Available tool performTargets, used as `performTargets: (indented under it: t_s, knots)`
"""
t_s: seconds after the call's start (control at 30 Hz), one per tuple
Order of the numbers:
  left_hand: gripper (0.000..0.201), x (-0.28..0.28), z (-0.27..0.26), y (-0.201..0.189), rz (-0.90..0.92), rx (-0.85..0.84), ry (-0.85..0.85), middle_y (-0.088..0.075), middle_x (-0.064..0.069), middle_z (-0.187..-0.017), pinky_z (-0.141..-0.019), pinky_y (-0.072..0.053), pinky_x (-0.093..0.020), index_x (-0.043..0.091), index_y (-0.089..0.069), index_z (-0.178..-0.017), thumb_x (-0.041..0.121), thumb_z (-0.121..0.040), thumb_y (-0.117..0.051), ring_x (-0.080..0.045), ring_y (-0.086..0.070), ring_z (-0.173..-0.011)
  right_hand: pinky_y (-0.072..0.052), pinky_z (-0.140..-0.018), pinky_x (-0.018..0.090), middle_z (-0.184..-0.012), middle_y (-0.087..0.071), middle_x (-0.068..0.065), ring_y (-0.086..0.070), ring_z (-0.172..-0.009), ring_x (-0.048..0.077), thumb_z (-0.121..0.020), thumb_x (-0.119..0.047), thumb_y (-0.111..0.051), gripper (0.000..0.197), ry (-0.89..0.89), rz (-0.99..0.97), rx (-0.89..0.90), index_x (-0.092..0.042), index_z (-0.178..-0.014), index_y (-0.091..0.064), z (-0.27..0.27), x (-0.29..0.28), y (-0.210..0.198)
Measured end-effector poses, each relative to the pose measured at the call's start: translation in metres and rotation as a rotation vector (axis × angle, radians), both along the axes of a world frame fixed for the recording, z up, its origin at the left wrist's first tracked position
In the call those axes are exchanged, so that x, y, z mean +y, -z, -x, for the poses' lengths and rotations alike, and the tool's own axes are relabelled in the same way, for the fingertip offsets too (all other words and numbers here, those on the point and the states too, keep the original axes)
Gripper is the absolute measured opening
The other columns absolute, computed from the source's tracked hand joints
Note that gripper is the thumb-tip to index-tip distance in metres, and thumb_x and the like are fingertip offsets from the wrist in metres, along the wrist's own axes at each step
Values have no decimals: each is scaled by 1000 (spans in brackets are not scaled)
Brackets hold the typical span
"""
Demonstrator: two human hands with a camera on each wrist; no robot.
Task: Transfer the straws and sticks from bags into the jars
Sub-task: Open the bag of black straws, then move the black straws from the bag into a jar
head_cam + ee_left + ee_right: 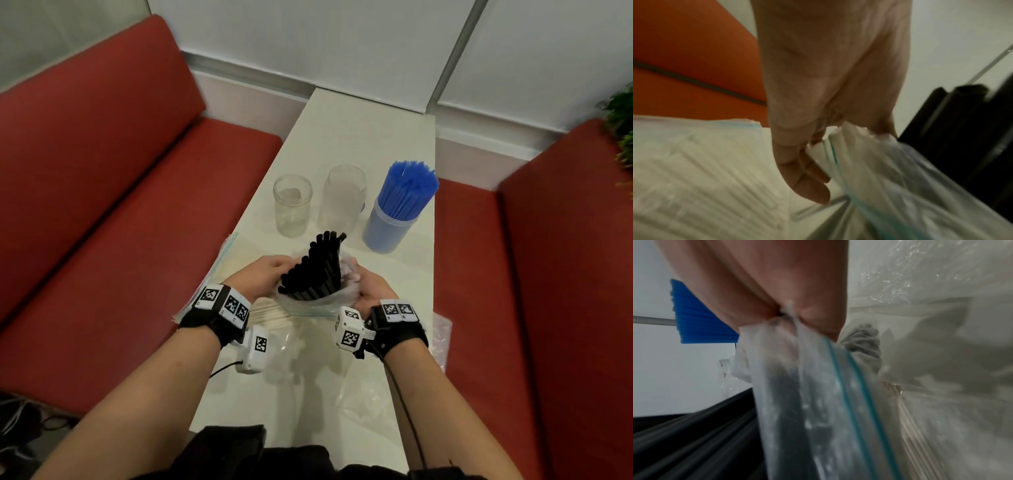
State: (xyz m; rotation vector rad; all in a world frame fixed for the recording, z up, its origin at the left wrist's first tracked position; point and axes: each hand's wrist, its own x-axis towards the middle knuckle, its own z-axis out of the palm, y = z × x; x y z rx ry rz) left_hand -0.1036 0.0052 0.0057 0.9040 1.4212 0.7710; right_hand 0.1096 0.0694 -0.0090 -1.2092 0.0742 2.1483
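A bundle of black straws point(317, 269) sticks up out of a clear zip bag point(310, 303) held above the white table point(359, 137). My left hand point(270, 274) pinches the bag's left rim point(838, 141); the black straws point(962, 129) show at the right of that view. My right hand point(366, 287) pinches the bag's right rim point(789, 331), black straws point(694, 443) below it. Two empty clear jars point(293, 204) point(342, 197) stand beyond the bag. A third jar point(388, 226) holds blue straws point(409, 186). Pale sticks in a bag point(270, 313) lie under my left wrist.
Red bench seats point(120, 205) flank the narrow table on both sides. An empty crumpled clear bag point(363, 394) lies on the table near my body. A green plant point(620, 120) sits at the far right. Cables point(20, 418) lie on the floor at lower left.
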Motion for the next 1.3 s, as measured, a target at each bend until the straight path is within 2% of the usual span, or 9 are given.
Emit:
performTargets:
  t_s: [0.13,0.2,0.33,0.53,0.63,0.8,1.1,1.23,1.3]
  knots:
    - [33,16,1,-7,-24,139,60,-63,4,-66,-61,-42,-29,6,-66,-83,28,-104,-54,-9,-57,-61,-36,-113,30,-71,-46,8,-47,-79,18,-97,-12,-61,14,-100,-88,-137,-4,-87,-67,7,0,5]
    - [32,25,1,-9,123,-134,-52,-72,-6,-82,-72,-52,-32,2,-68,-95,26,-106,-49,-19,-67,-79,-46,-101,39,-94,-54,15,-52,-91,25,-101,-7,-51,21,-95,-282,-285,-4,-117,-65,12,-1,8]
    - [41,31,6,-8,379,-578,-252,-59,-14,-128,-115,-36,-44,5,-58,-130,35,-108,-40,-30,-54,-125,-51,-62,28,-83,-66,15,-62,-68,22,-94,11,-41,41,-136,-602,-539,-18,-98,-70,5,-10,12]
    - [42,25,4,-6,379,-627,-316,-63,-19,-81,-76,-56,-31,-5,-63,-79,3,-106,-31,-23,-67,-69,-49,-104,39,-117,-73,10,-66,-113,26,-90,10,-50,39,-276,-864,-770,-15,-110,-74,3,-24,2]
    - [28,21,-5,-10,276,-573,-332,-49,-5,-81,-51,-47,-10,1,-50,-98,-14,-104,-27,3,-61,-50,-49,-104,28,-128,-69,-3,-63,-122,12,-87,1,-58,48,-401,-904,-580,-21,-128,-67,-2,-28,-12]
    - [24,15,-12,7,333,-527,-179,-67,-19,-98,-86,-54,-27,-13,-62,-116,1,-101,-50,-35,-66,-103,-30,-112,20,-148,-48,-10,-41,-137,3,-82,-4,-72,80,-800,-962,-673,-26,-152,-39,-2,-31,-11]
    - [34,23,-3,8,159,-228,-347,-69,-20,-107,-80,-53,-36,1,-63,-124,-7,-98,-42,-29,-65,-94,-33,-115,48,-139,-49,13,-47,-132,30,-96,-19,-65,55,-688,-1092,-1137,-10,-145,-43,21,-28,5]
    - [16,26,2,6,210,-151,-348,-70,-10,-82,-77,-51,-33,9,-70,-87,2,-91,-56,-26,-64,-82,7,-124,42,-164,-24,11,-3,-155,24,-102,-22,-54,57,-749,-1193,-1177,-12,-154,-31,25,-22,0]
    - [18,26,3,3,223,-125,-369,-68,-9,-76,-67,-51,-29,5,-69,-84,-2,-89,-54,-23,-62,-74,-9,-125,45,-150,-44,9,-18,-151,31,-102,-23,-53,47,-665,-1202,-1129,-16,-146,-40,27,-20,-3]
